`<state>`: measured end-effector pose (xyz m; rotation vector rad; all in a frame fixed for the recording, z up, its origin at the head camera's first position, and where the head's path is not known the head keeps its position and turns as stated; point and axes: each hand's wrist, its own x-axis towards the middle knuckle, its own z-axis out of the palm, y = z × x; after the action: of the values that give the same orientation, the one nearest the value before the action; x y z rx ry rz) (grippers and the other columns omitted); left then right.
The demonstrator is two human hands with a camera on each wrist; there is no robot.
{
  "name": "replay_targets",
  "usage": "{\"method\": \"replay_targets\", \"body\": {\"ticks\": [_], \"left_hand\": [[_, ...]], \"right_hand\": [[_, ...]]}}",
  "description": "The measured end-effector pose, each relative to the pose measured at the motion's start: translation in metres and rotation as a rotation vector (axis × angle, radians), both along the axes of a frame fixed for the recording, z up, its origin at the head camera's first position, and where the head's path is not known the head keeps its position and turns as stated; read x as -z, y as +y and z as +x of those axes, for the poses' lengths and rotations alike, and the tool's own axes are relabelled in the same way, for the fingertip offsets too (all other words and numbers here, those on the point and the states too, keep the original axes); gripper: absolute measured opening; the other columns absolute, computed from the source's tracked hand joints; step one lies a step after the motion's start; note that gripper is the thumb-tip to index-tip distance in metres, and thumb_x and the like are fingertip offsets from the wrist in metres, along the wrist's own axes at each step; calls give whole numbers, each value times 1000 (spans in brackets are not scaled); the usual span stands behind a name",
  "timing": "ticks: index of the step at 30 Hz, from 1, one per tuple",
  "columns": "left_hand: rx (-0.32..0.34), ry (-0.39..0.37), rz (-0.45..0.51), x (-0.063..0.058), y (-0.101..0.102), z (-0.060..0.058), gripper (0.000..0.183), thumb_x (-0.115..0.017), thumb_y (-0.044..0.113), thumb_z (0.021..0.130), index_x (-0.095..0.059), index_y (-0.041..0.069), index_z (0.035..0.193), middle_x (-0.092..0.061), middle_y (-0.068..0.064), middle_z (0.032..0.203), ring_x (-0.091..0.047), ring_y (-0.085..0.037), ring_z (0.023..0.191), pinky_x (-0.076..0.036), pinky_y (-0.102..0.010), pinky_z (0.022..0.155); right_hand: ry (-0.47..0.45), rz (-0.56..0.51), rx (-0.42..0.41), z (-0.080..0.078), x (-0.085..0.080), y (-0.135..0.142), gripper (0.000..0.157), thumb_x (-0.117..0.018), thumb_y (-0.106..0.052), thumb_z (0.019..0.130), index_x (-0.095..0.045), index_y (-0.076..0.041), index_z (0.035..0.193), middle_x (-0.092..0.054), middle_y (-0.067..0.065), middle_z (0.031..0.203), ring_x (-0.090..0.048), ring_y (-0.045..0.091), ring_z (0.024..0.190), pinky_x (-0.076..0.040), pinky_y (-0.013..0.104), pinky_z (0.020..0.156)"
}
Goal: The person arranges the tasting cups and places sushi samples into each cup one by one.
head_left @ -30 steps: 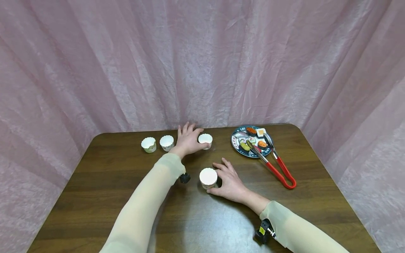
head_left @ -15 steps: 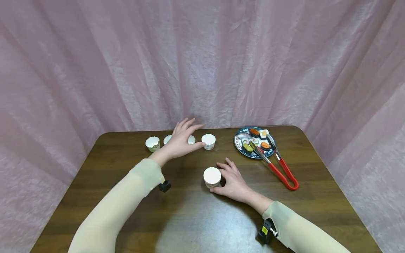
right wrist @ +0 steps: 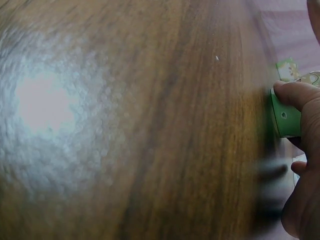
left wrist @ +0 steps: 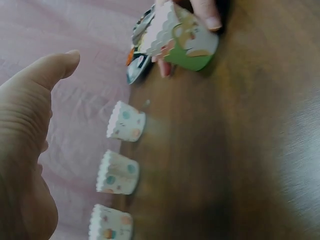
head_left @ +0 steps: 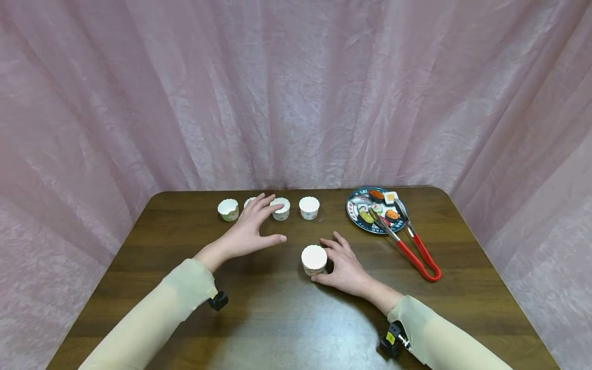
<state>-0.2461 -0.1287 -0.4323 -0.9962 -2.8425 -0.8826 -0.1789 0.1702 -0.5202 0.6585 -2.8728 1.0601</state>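
My right hand [head_left: 344, 267] holds a paper baking cup [head_left: 314, 259] between thumb and fingers, mid-table in the head view. In the left wrist view this baking cup [left wrist: 192, 45] shows a green base, a printed animal and a scalloped rim. The right wrist view has the thumb against its green side [right wrist: 286, 117]. My left hand [head_left: 245, 234] hovers, fingers spread and holding nothing, in front of a row of white-rimmed baking cups. In that row are a green-patterned cup [head_left: 228, 209], a cup [head_left: 250, 201] mostly hidden behind the fingers, another cup [head_left: 280, 211] and a rightmost cup [head_left: 309, 207].
At the back right lies a round patterned plate [head_left: 352, 215] with several sushi pieces. Red-handled tongs [head_left: 423, 259] rest with their tips on it and their handle on the wooden table [head_left: 273, 318]. A pink curtain [head_left: 296, 92] hangs behind the table's far edge.
My left hand has let go of the rightmost cup in the back row and drawn back toward the left and front. The right hand stays at its cup; the view shifts slightly.
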Motion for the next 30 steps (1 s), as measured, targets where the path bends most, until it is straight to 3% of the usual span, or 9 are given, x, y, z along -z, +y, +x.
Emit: {"method": "replay_targets", "body": {"ticks": [4, 10, 17, 24, 30], "left_hand": [[10, -34, 6, 12, 1, 13, 88, -69, 69, 86, -41, 27, 158, -18, 1, 169, 2, -23, 156, -11, -66, 118], [62, -92, 14, 27, 10, 25, 92, -75, 67, 82, -41, 27, 157, -17, 0, 170, 2, -27, 156, -11, -70, 116], [114, -106, -21, 36, 26, 23, 92, -81, 65, 78, -45, 31, 155, -13, 2, 170, 3, -27, 156, -10, -69, 117], [169, -131, -34, 37, 39, 20, 86, -86, 59, 75, -54, 25, 147, -13, -5, 170, 1, -35, 156, -7, -69, 117], [190, -160, -40, 42, 47, 14, 84, -88, 56, 75, -54, 28, 146, -14, -3, 170, 3, -31, 156, -7, -69, 117]], "right_hand": [[3, -3, 0, 0, 1, 0, 41, -91, -43, 73, -74, -22, 104, -49, 11, 154, -13, 40, 154, -16, 63, 119], [2, -4, 2, 0, 1, 1, 43, -91, -43, 73, -75, -22, 106, -49, 11, 153, -13, 40, 153, -16, 64, 118], [18, 17, -11, -1, 1, 2, 50, -90, -45, 73, -75, -21, 114, -49, 10, 153, -14, 41, 153, -12, 66, 118], [48, 63, -17, -2, -1, 3, 59, -90, -50, 73, -74, -21, 122, -48, 12, 154, -13, 43, 153, -4, 67, 119], [60, 85, -18, -3, -3, 4, 61, -89, -51, 73, -73, -21, 123, -46, 13, 155, -12, 45, 153, -5, 70, 117]]}}
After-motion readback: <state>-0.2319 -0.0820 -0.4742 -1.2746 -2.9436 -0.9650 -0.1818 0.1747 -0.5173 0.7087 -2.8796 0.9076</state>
